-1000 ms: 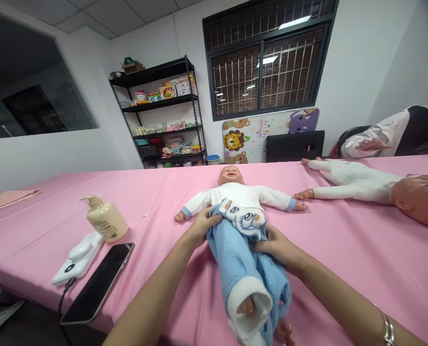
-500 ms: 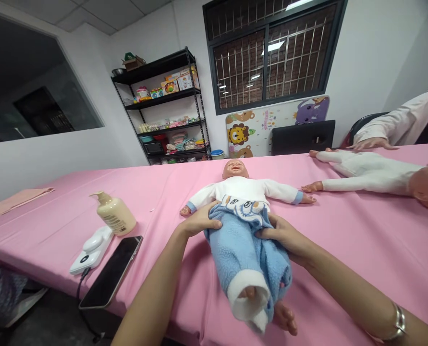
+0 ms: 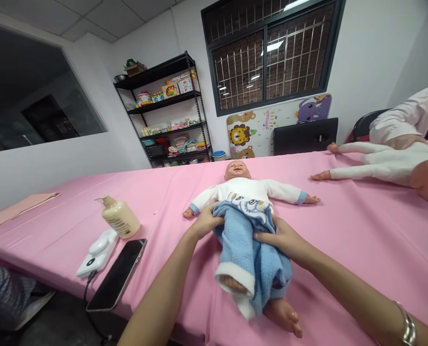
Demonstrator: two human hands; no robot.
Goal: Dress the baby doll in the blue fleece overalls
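Note:
A baby doll (image 3: 237,169) lies on its back on the pink-covered table, head away from me, in a white long-sleeved top (image 3: 240,189) with blue cuffs. Light blue fleece trousers (image 3: 237,230) cover its legs, and the waistband is bunched near the hips. My left hand (image 3: 208,221) grips the trousers at the left side, fingers partly under the fabric. On the right side my right hand (image 3: 280,236) is closed on the same trousers, thumb on top. One bare foot (image 3: 284,317) sticks out at the lower right; the other foot shows inside the white cuff (image 3: 235,278).
A pump bottle (image 3: 120,218), a white charger (image 3: 97,252) and a phone (image 3: 118,276) lie at the left. A second doll (image 3: 383,163) in white lies at the right, with another person's sleeve (image 3: 397,122) behind it. A folded pink cloth (image 3: 19,209) lies far left.
The trouser legs have slid up toward the doll's body, and more of the right-hand foot shows. The other person's hand has moved onto the second doll, which has shifted slightly.

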